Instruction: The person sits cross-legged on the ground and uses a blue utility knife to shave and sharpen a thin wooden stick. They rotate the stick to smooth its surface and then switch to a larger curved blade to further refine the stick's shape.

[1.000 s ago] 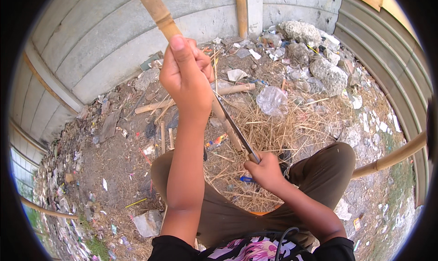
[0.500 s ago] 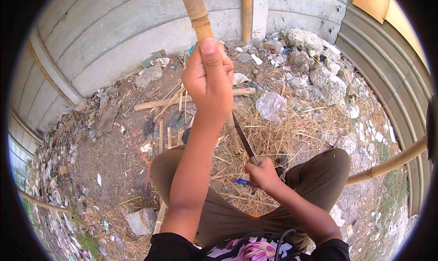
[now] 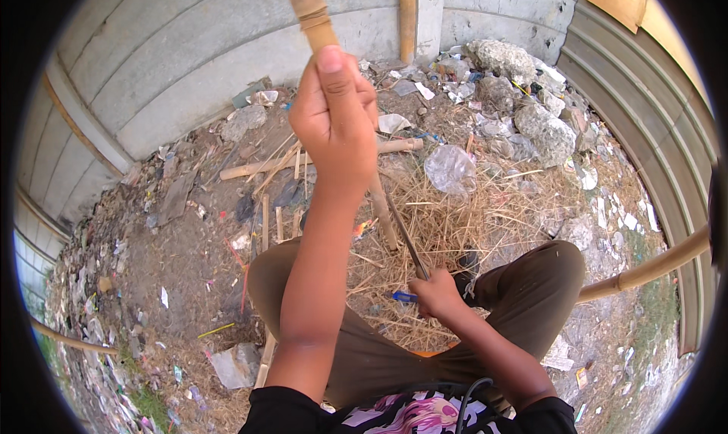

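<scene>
My left hand (image 3: 335, 127) is closed round a bamboo pole (image 3: 381, 206), thumb laid along it. The pole slants from the top of the view, passes behind my hand and comes out below, its lower end near the straw. Above my thumb a ridged joint shows on it. My right hand (image 3: 438, 294) grips a long dark-bladed knife (image 3: 403, 235), low between my knees. Its blade points up and away beside the lower pole; whether they touch I cannot tell. A small blue object (image 3: 404, 297) shows beside my right fist.
Straw and shavings (image 3: 447, 229) cover the ground ahead. Beyond lie a bamboo piece (image 3: 258, 168), a clear plastic bag (image 3: 450, 170) and broken concrete lumps (image 3: 546, 132). A concrete wall (image 3: 189, 70) stands behind. Another bamboo pole (image 3: 644, 267) slants in at right.
My left hand and the pole have shifted slightly left and upward. The knife has turned so its blade looks narrower, and my right hand has moved slightly right and down.
</scene>
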The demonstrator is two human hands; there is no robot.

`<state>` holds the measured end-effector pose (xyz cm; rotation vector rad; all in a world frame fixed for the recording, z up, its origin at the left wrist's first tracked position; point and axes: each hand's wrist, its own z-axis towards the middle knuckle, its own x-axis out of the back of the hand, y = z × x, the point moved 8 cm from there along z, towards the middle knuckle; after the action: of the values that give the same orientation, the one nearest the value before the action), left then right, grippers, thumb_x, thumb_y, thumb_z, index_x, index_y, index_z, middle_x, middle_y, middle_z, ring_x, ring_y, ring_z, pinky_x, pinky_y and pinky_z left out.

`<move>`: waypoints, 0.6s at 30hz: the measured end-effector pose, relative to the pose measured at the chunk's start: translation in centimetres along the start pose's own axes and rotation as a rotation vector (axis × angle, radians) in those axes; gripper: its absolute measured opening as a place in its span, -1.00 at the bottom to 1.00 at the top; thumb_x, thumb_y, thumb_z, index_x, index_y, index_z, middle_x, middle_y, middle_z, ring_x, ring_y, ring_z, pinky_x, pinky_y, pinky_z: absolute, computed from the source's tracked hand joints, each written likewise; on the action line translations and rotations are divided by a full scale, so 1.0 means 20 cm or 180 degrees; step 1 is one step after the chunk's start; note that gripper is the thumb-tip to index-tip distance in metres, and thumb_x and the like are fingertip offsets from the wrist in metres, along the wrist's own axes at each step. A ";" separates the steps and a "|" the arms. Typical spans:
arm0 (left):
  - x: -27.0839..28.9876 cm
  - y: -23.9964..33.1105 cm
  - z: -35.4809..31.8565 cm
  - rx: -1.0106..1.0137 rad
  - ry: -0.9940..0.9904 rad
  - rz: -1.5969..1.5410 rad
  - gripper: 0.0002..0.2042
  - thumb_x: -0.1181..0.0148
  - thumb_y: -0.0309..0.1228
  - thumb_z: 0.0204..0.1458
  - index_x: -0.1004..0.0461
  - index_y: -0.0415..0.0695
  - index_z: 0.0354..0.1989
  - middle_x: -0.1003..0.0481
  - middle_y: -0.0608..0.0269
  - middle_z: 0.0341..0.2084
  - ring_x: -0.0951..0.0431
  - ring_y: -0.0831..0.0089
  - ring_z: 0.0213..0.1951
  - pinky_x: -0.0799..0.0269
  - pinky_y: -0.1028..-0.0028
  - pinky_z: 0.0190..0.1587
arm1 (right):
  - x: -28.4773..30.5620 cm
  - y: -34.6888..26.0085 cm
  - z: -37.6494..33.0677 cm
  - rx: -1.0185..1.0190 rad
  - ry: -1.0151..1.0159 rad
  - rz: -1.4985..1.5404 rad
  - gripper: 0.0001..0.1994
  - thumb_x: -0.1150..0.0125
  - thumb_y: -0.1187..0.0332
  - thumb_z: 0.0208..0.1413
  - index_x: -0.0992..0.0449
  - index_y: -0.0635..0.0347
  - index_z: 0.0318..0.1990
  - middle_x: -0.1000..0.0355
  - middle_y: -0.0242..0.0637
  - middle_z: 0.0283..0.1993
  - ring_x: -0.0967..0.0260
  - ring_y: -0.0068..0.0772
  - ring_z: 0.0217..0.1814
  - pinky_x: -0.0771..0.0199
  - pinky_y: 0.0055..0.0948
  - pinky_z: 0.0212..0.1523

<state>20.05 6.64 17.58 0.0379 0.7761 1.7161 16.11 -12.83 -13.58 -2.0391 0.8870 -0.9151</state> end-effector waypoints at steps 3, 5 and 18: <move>0.09 -0.01 0.04 0.0141 0.0140 0.0022 -0.56 0.13 -0.08 0.40 -0.19 -0.08 -0.52 -0.12 0.49 -0.71 -0.06 0.77 -0.71 0.04 0.64 -0.70 | 0.06 0.12 0.02 -0.0274 0.0126 0.0087 -0.74 -0.20 0.32 0.00 -0.38 0.32 -0.58 -0.35 -0.20 -0.68 -0.37 -0.38 -0.61 -0.37 -0.27 -0.51; 0.14 -0.02 0.05 0.0162 0.0193 0.0073 -0.55 0.13 -0.07 0.40 -0.20 -0.08 -0.52 -0.12 0.49 -0.72 -0.06 0.77 -0.71 0.03 0.65 -0.70 | 0.16 -0.14 -0.06 0.0641 0.0634 -0.0068 -0.74 -0.19 0.33 0.00 -0.34 0.31 -0.59 -0.30 -0.25 -0.71 -0.33 -0.45 -0.62 -0.33 -0.28 -0.53; 0.12 -0.01 0.05 -0.0205 0.0260 0.0524 -0.53 0.10 0.01 0.37 -0.24 -0.11 -0.47 -0.10 0.46 -0.71 -0.02 0.72 -0.71 0.09 0.61 -0.68 | -0.18 -0.18 -0.04 0.0459 0.0203 0.0953 -0.77 -0.17 0.40 0.09 -0.32 0.20 -0.57 -0.25 -0.44 -0.69 -0.18 -0.63 -0.63 -0.20 -0.45 -0.61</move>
<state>20.01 9.25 17.36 -0.0132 0.7953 1.9077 14.71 -8.36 -11.32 -1.7065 1.0935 -0.8540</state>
